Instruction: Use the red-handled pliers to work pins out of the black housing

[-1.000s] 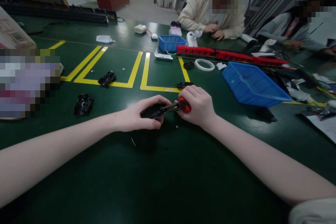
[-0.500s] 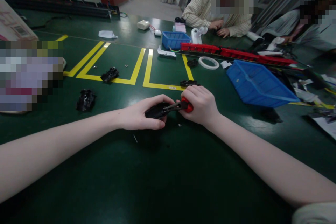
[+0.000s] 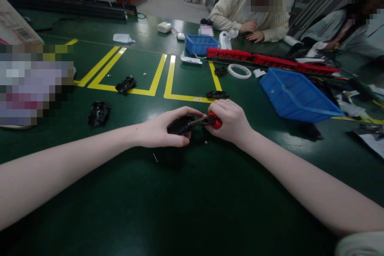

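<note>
My left hand (image 3: 163,129) is closed around a black plastic part (image 3: 181,125), thumb below and fingers above. In my right hand (image 3: 229,120) is a pair of red-handled needle-nose pliers (image 3: 199,121), with the fist wrapped round the grips. The metal jaws point left and meet the right end of the black part; what they pinch is too small to make out. A thin metal pin (image 3: 155,157) lies on the green table (image 3: 192,204) below my left hand. A small light scrap (image 3: 206,142) rests beneath the pliers.
Similar black parts (image 3: 99,113) lie to the left and beyond my hands, near yellow tape lines (image 3: 129,90). A blue bin (image 3: 300,94) stands at right, a smaller blue bin (image 3: 201,44) farther back. A white tape roll (image 3: 239,71) lies near red strips (image 3: 276,62). Two people sit across.
My hands stay nearly in place, the pliers still at the black part. The view has shifted very slightly. The person across has moved their hands a little.
</note>
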`<state>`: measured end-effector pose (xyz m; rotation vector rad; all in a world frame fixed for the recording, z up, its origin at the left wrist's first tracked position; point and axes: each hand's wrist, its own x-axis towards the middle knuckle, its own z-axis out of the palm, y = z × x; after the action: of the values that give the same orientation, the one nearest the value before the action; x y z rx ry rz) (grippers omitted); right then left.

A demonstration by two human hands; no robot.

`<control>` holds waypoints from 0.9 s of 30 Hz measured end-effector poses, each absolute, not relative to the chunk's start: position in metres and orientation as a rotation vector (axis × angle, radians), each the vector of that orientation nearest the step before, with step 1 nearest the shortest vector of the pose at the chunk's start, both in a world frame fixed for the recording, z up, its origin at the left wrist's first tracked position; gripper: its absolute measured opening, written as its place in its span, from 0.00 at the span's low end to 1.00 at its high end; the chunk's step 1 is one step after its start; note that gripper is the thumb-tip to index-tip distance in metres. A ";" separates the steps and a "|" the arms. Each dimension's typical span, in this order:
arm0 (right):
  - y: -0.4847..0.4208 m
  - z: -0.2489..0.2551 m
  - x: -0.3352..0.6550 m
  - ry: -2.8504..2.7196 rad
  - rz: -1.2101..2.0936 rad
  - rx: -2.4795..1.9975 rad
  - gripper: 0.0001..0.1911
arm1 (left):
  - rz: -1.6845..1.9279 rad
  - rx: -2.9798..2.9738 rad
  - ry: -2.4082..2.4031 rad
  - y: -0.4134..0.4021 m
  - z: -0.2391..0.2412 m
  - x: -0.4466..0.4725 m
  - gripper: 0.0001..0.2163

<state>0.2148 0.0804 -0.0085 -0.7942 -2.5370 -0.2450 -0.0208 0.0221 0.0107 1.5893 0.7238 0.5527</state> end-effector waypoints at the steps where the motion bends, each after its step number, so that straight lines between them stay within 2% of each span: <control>1: 0.081 -0.009 0.215 -2.534 -0.237 -0.795 0.04 | 0.556 1.585 0.724 0.022 0.010 -0.021 0.30; 7: 0.080 -0.009 0.216 -2.506 -0.205 -0.819 0.04 | 0.591 1.585 0.718 0.022 0.009 -0.023 0.30; 21: 0.080 -0.008 0.215 -2.453 -0.437 -0.843 0.06 | 0.675 1.601 0.747 0.019 0.009 -0.021 0.33; 24: 0.080 -0.009 0.215 -2.443 -0.373 -0.879 0.07 | 0.698 1.611 0.772 0.018 0.011 -0.020 0.33; 27: 0.081 -0.008 0.215 -2.377 -0.145 -0.956 0.08 | 0.742 1.641 0.841 0.017 0.012 -0.019 0.33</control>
<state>0.2150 0.0813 -0.0080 -0.9559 -2.3769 -0.1453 -0.0191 0.0173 0.0121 1.6410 0.8410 0.7419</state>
